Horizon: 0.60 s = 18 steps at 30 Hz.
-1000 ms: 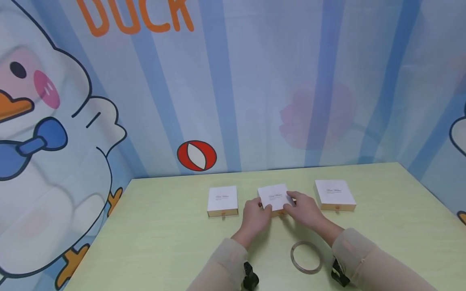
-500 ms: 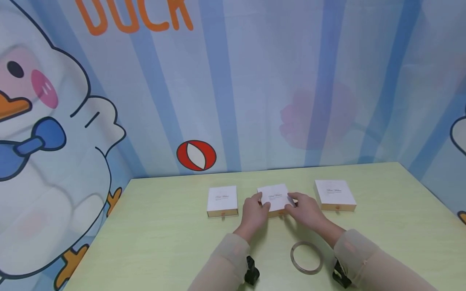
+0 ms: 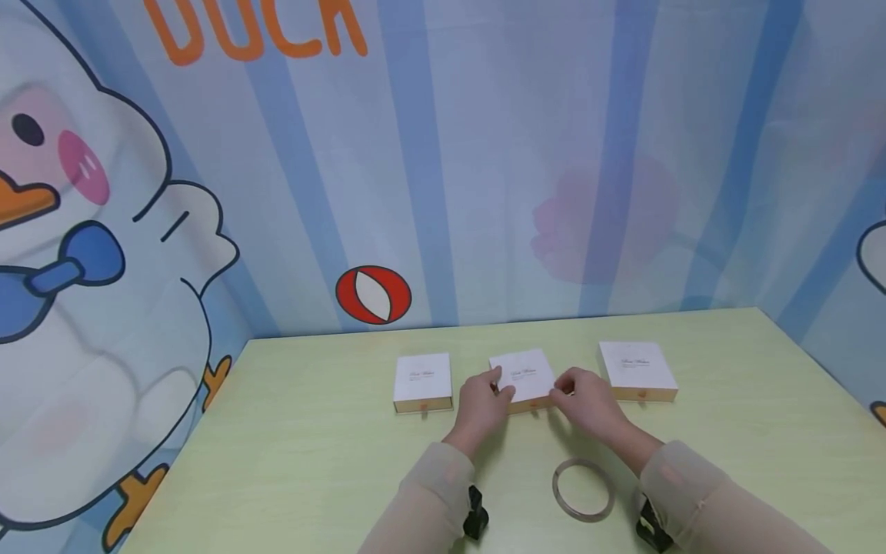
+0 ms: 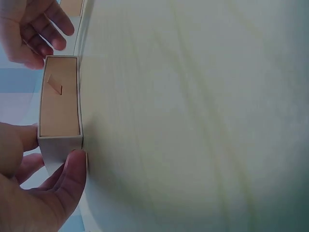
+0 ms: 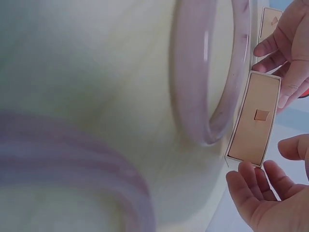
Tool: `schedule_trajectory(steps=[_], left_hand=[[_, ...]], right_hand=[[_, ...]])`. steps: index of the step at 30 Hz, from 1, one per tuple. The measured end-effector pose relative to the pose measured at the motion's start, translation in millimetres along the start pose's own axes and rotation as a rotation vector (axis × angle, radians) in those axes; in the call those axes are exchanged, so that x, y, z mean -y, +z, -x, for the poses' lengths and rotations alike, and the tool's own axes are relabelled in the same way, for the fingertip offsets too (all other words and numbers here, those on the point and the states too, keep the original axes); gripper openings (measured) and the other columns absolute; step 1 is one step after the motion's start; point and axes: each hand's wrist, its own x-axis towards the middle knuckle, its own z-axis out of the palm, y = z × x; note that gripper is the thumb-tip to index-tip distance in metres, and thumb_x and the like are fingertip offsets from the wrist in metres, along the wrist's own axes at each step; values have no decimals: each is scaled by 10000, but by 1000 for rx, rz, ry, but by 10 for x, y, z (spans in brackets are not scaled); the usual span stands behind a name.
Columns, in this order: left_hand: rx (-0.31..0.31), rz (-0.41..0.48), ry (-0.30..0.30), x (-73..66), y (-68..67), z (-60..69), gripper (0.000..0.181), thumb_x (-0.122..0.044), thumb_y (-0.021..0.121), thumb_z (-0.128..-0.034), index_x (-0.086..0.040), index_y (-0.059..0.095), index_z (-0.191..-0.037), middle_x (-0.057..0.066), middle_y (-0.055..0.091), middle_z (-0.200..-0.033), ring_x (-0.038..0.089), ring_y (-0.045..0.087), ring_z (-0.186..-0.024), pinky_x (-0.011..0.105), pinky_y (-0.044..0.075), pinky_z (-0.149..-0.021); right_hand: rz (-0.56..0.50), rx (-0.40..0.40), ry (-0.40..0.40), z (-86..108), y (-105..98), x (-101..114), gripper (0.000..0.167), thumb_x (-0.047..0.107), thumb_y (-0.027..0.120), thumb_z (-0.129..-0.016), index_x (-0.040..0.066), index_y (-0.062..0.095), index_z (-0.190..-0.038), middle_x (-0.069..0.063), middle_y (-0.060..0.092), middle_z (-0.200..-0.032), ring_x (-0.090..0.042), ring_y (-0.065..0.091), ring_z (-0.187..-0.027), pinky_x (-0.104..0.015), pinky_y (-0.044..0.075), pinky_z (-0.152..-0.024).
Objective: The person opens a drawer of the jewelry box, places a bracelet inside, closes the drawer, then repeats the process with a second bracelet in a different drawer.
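The middle white drawer box point(image 3: 524, 378) lies on the table, slightly turned, its tan drawer front point(image 4: 60, 104) and small pull tab facing the person. My left hand point(image 3: 481, 406) grips its left end between thumb and fingers. At its right end is my right hand point(image 3: 588, 400), with loosely bent fingers close against the box; the right wrist view shows the thumb held away from it. A pale lilac bangle point(image 3: 556, 492) lies flat on the table in front of the box. The right wrist view shows it large.
One similar white box point(image 3: 424, 377) stands to the left and another point(image 3: 637, 369) to the right. The pale table point(image 3: 311, 462) meets a blue striped cloth backdrop point(image 3: 484, 192). A blurred second lilac band point(image 5: 72, 150) crosses the right wrist view's lower left.
My right hand has loosened from the box's right end and shifted slightly right, uncovering its corner. The left hand keeps its hold, and the bangle and side boxes stay put.
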Motion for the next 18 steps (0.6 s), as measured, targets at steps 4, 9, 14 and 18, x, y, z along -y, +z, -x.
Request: schedule_trajectory(steps=[4, 9, 14, 18], left_hand=[[9, -1, 1, 11, -11, 0, 451, -172, 596, -930, -3, 501, -1337, 138, 569, -1328, 112, 476, -745, 201, 384, -597], [4, -7, 12, 23, -11, 9, 449, -174, 604, -925, 1, 510, -1328, 136, 570, -1328, 117, 497, -763, 220, 414, -632], [0, -12, 3, 21, -7, 5, 452, -193, 608, -925, -16, 516, -1330, 117, 576, -1324, 118, 533, -856, 242, 461, -722], [-4, -17, -5, 20, -6, 2, 456, -201, 606, -928, -25, 511, -1337, 116, 586, -1312, 115, 550, -922, 287, 488, -806]], right_hand=[[-9, 18, 46, -3, 10, -12, 181, 158, 571, -863, -12, 623, -893, -85, 618, -783, -165, 521, -675, -280, 429, -587], [-16, 56, 68, -17, 68, -20, 213, 191, 589, -876, 0, 673, -833, -27, 580, -642, -124, 475, -564, -253, 382, -510], [-33, 94, 76, -16, 133, 5, 266, 226, 602, -884, 13, 691, -753, 4, 530, -546, -95, 431, -491, -232, 347, -461], [-28, 105, 79, 4, 159, 54, 303, 214, 602, -886, 31, 651, -650, 30, 462, -489, -81, 387, -453, -218, 306, -440]])
